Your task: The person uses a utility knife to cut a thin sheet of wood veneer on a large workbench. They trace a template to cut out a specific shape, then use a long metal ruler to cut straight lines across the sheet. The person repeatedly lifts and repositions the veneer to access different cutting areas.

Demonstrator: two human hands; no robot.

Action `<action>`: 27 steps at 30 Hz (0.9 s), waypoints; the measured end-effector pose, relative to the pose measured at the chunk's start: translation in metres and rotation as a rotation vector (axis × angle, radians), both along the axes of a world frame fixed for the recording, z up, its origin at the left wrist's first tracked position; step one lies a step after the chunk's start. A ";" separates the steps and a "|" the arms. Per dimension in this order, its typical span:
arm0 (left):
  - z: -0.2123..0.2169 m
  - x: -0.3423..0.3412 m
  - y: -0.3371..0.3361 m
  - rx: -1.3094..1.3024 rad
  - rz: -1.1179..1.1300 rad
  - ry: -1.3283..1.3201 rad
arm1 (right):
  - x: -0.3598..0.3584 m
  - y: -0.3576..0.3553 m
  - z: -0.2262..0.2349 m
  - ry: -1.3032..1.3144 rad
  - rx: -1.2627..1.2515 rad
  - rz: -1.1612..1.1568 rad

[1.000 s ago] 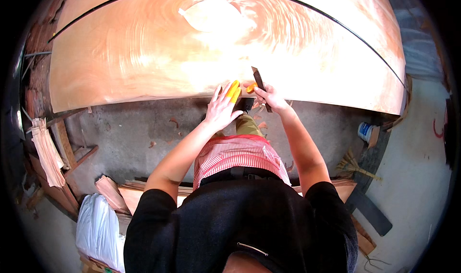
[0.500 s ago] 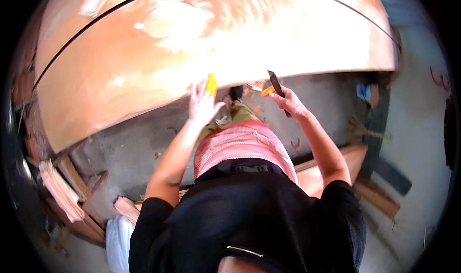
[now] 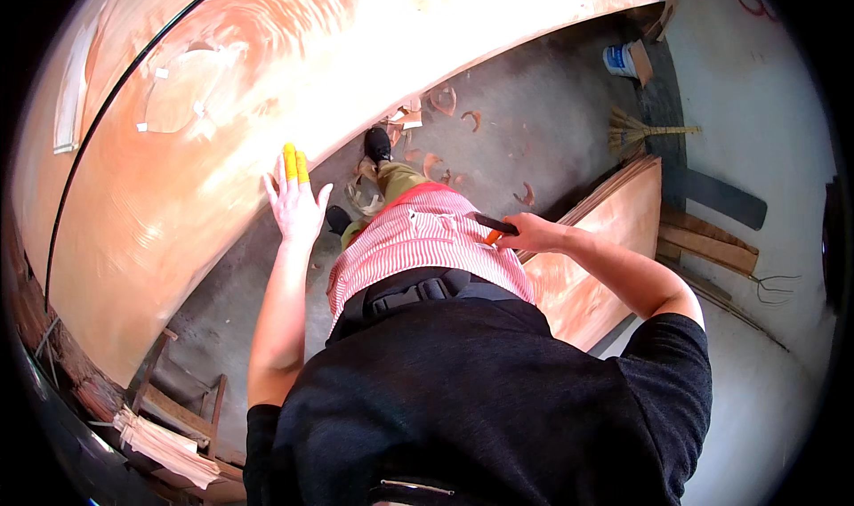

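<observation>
A large pale-orange wood veneer sheet (image 3: 182, 230) spreads in front of me, its near edge curving across the view. My left hand (image 3: 296, 205) is open at that edge, fingers stretched over the sheet, with yellow coverings on two of them. Whether it presses on the wood I cannot tell. At my striped apron (image 3: 400, 239), my right hand (image 3: 534, 234) is closed around a dark flat blade (image 3: 495, 224) that points left. Something orange (image 3: 495, 236) shows beside the blade, partly hidden by the fingers. Small white patches (image 3: 162, 73) dot the sheet around an outlined area.
A black cord (image 3: 116, 92) crosses the sheet. Wood scraps (image 3: 445, 99) lie on the grey floor near my feet. To my right are stacked wood sheets (image 3: 605, 257), a straw broom (image 3: 633, 132) and a white bucket (image 3: 617, 59). A wooden frame (image 3: 178, 412) stands at lower left.
My right hand has drawn the blade back from near the sheet's edge to my apron. My view has turned right; the left hand stays open at the sheet's edge.
</observation>
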State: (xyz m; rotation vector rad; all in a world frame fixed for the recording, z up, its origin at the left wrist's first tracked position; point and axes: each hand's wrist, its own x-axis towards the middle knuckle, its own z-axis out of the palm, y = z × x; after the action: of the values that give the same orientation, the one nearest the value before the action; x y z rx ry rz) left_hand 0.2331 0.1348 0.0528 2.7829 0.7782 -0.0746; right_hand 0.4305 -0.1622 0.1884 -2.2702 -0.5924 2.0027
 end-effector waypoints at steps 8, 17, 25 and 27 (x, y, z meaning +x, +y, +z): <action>0.004 -0.001 0.000 0.000 -0.019 -0.015 | -0.016 -0.027 -0.015 0.026 -0.043 -0.165; 0.005 -0.001 0.002 -0.005 -0.026 0.001 | -0.002 -0.027 -0.011 0.162 -0.073 -0.483; 0.005 0.000 0.001 0.011 -0.024 0.039 | 0.040 0.044 0.010 -0.328 0.353 0.275; 0.005 0.001 0.000 0.025 -0.012 0.066 | 0.044 0.070 0.025 -0.339 0.438 0.146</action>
State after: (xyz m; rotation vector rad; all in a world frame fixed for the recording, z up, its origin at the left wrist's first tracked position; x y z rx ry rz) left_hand 0.2340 0.1344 0.0575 2.8221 0.7832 -0.1613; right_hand 0.4746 -0.0923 0.2132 -2.3376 -1.1250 1.3541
